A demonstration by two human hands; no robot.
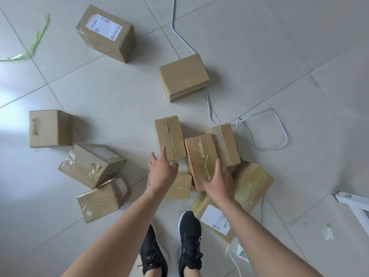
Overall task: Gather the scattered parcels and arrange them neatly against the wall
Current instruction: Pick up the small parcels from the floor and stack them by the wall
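Note:
Several brown cardboard parcels lie scattered on the tiled floor. My right hand (217,181) grips the near end of an orange-edged parcel (200,154), which rests tilted on a pile of parcels. My left hand (161,170) hovers with fingers spread at the near end of a taped parcel (169,136), above a small parcel (179,184). A labelled parcel (216,218) lies by my right shoe. A yellow-taped parcel (252,182) sits right of my right hand. Two taped parcels (91,164) (102,198) lie to the left. No wall is in view.
A large labelled box (105,33), a plain box (183,76) and a cube box (47,127) stand farther off. A white cable (265,124) loops across the floor on the right. A white frame leg (355,204) is at the right edge. A green strip (36,41) lies far left.

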